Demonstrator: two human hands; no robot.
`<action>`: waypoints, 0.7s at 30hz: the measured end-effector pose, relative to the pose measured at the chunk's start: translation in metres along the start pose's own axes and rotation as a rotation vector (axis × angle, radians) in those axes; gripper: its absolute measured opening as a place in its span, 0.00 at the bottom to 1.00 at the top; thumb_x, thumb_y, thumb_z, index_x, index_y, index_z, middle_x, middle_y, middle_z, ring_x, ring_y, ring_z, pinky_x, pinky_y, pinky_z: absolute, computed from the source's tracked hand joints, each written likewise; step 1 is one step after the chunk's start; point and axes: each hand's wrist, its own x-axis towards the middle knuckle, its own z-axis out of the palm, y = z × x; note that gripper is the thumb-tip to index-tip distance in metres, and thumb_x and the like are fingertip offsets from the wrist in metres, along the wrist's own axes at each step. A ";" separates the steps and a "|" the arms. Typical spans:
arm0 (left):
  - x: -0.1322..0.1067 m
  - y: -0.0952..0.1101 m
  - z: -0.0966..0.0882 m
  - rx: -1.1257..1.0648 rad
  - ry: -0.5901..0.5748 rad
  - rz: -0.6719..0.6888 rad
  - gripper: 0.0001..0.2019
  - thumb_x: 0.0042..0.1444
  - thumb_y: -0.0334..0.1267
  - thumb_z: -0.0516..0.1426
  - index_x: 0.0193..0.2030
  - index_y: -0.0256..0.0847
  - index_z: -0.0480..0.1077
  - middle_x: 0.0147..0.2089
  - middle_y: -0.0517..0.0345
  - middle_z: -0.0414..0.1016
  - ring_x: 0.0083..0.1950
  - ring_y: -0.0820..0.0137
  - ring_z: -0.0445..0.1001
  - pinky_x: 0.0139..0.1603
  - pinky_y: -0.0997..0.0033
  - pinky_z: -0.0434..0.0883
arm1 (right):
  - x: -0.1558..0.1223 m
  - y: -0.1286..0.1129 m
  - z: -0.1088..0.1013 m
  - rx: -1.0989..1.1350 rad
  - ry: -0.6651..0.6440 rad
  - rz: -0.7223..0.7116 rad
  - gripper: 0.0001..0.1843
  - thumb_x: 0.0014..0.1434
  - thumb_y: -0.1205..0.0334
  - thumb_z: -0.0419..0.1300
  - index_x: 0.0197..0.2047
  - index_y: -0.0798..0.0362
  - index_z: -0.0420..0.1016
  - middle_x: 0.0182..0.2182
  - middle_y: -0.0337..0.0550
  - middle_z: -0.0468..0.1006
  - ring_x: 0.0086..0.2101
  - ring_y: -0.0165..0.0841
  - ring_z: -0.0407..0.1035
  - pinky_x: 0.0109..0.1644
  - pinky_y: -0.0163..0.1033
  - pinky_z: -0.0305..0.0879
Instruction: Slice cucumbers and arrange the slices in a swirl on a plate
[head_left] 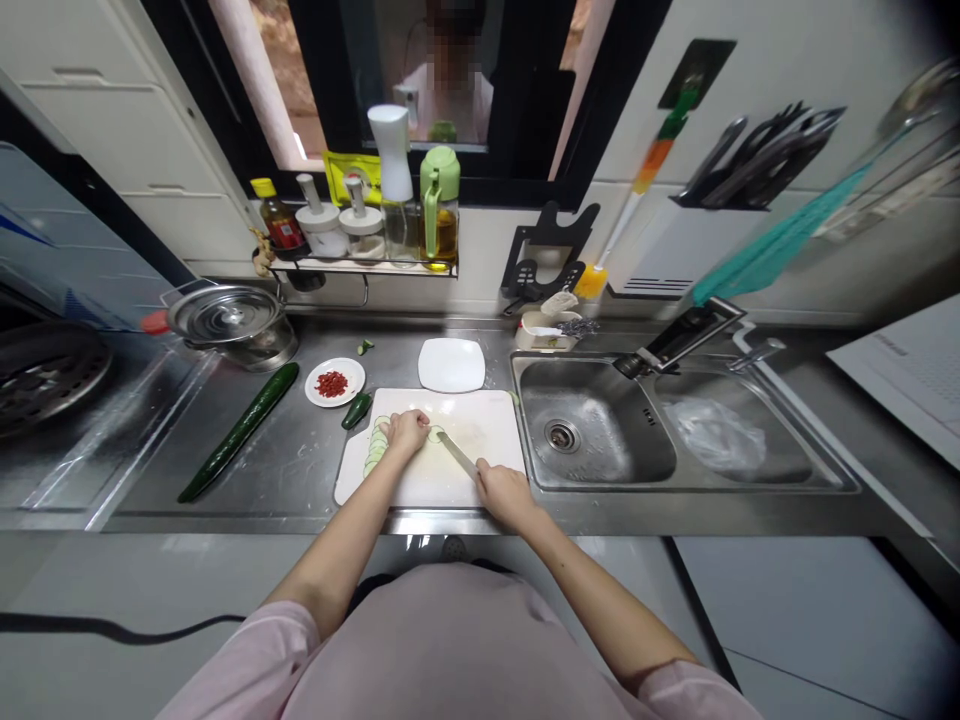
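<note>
On the white cutting board point(480, 425), my left hand point(406, 431) is curled down over a piece of cucumber point(436, 434), with a row of cucumber slices point(376, 449) just to its left. My right hand point(504, 490) grips the handle of a knife point(457, 454); the blade points up-left, its tip at the cucumber piece beside my left fingers. A cucumber end point(356, 410) lies off the board's top left corner.
A whole cucumber point(240, 430) lies on the steel counter at left. Behind the board are a small plate of red chilli point(334, 382) and a white plate point(451, 364). A lidded pot point(232, 322) stands at back left, the sink point(600, 435) at right.
</note>
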 end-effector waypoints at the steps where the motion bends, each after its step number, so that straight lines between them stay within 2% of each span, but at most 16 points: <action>1: 0.001 0.000 0.000 0.001 0.000 0.001 0.06 0.49 0.39 0.58 0.35 0.51 0.74 0.40 0.60 0.79 0.53 0.55 0.67 0.54 0.52 0.54 | 0.001 0.000 0.001 -0.003 -0.002 -0.002 0.14 0.67 0.62 0.43 0.49 0.55 0.64 0.38 0.55 0.78 0.42 0.42 0.74 0.42 0.41 0.62; 6: 0.001 0.000 0.000 0.004 0.001 0.000 0.06 0.49 0.39 0.58 0.34 0.51 0.74 0.40 0.59 0.79 0.54 0.55 0.67 0.54 0.53 0.53 | 0.003 -0.004 0.007 -0.011 -0.032 -0.001 0.13 0.65 0.66 0.44 0.50 0.56 0.63 0.39 0.56 0.78 0.42 0.43 0.74 0.41 0.42 0.64; 12: -0.001 0.001 -0.003 0.009 -0.004 0.004 0.06 0.49 0.40 0.58 0.34 0.51 0.74 0.40 0.60 0.80 0.52 0.56 0.67 0.54 0.52 0.54 | 0.005 -0.017 0.008 0.020 -0.095 0.016 0.18 0.60 0.74 0.46 0.53 0.58 0.61 0.40 0.58 0.78 0.44 0.43 0.74 0.42 0.42 0.64; 21: 0.004 0.002 -0.007 0.019 -0.040 0.017 0.04 0.50 0.40 0.58 0.32 0.50 0.74 0.41 0.59 0.80 0.53 0.56 0.66 0.54 0.52 0.52 | 0.010 -0.019 -0.006 0.041 -0.156 0.010 0.18 0.59 0.74 0.45 0.52 0.58 0.61 0.42 0.58 0.77 0.45 0.43 0.73 0.43 0.43 0.65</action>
